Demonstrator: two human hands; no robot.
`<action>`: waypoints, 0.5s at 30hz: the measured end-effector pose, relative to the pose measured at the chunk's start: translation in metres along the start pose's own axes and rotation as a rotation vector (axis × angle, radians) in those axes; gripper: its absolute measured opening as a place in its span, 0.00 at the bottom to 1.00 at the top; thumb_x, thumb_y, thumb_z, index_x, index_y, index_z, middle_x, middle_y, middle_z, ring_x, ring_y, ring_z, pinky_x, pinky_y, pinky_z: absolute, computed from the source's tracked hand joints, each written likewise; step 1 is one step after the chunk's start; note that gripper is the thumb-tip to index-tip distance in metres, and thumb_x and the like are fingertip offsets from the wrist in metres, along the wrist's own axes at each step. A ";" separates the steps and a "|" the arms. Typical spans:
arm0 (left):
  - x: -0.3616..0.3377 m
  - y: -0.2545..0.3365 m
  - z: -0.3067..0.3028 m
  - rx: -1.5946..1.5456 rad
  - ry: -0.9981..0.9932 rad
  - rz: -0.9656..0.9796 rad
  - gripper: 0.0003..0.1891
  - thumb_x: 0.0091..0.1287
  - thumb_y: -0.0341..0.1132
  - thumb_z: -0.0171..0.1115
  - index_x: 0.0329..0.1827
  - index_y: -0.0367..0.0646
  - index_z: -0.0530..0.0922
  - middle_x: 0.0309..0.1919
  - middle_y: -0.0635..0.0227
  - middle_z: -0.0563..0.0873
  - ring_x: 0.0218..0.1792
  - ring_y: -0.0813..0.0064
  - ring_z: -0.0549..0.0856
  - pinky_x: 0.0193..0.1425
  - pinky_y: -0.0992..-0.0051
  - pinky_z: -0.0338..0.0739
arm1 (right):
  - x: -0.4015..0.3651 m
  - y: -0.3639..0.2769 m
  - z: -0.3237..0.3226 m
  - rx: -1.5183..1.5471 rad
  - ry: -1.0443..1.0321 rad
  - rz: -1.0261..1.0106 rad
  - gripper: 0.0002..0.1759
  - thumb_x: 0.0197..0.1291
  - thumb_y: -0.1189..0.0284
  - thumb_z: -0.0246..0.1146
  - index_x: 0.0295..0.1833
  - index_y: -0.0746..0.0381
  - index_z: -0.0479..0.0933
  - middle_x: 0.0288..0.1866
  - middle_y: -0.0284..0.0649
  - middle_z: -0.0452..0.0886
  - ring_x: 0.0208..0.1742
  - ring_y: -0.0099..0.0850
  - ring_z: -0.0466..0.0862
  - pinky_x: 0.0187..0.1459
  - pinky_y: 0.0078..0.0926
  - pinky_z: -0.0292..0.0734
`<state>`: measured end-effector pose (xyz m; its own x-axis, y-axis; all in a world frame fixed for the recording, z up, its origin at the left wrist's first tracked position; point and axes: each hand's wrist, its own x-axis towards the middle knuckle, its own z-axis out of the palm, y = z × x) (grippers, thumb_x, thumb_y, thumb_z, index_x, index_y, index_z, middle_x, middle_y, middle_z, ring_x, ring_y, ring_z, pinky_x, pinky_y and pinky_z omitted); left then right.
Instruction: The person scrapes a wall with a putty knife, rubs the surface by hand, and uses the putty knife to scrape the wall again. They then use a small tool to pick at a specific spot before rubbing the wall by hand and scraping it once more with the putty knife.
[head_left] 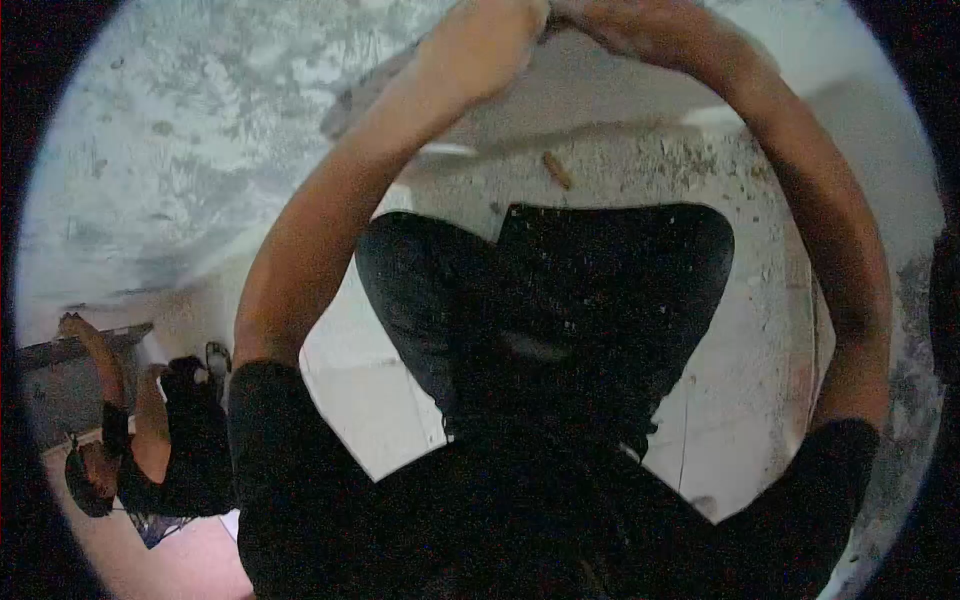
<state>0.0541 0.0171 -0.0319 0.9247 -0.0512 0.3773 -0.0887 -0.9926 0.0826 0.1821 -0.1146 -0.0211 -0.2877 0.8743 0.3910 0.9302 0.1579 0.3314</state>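
Note:
My left hand (490, 45) and my right hand (625, 25) come close together at the top edge of the head view, apparently touching. Most of their fingers are cut off or hidden there, so I cannot see whether they grip anything. Grey, damp-looking smears cover part of my right hand. Below both hands lies a smooth grey surface (590, 95) with a shadow on it. Nearer to me, a small brown stick-like piece (556, 170) rests on a speckled, stained ledge (640, 165).
A wide grey-white mottled surface (200, 150) spreads to the left. My legs in dark trousers (560, 290) are under the ledge, over pale floor tiles (370, 400). At far left another person (190, 440) in dark clothes raises an arm to a dark-edged board (75, 345).

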 end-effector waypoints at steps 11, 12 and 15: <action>-0.004 0.007 -0.012 0.056 -0.152 -0.116 0.10 0.60 0.29 0.46 0.42 0.34 0.69 0.27 0.48 0.75 0.30 0.51 0.77 0.35 0.57 0.70 | -0.013 0.012 0.010 -0.443 0.238 -0.332 0.08 0.54 0.74 0.54 0.42 0.59 0.68 0.32 0.42 0.72 0.35 0.35 0.74 0.32 0.29 0.72; -0.006 0.001 -0.003 0.057 -0.156 -0.113 0.10 0.60 0.29 0.46 0.42 0.34 0.69 0.27 0.48 0.75 0.30 0.51 0.77 0.35 0.57 0.70 | -0.012 0.009 0.021 -0.253 0.110 -0.193 0.10 0.54 0.73 0.54 0.43 0.59 0.67 0.32 0.41 0.72 0.36 0.35 0.74 0.33 0.29 0.72; -0.005 -0.018 0.022 0.217 -0.118 0.011 0.11 0.60 0.31 0.47 0.42 0.36 0.71 0.25 0.49 0.76 0.28 0.51 0.76 0.31 0.58 0.70 | -0.015 0.010 0.019 -0.119 -0.044 -0.063 0.13 0.54 0.72 0.53 0.47 0.60 0.66 0.32 0.40 0.71 0.37 0.34 0.74 0.35 0.30 0.72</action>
<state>0.0594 0.0326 -0.0550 0.9620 -0.0624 0.2657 -0.0295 -0.9916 -0.1258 0.2004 -0.1175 -0.0394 -0.3322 0.8838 0.3293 0.8763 0.1601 0.4543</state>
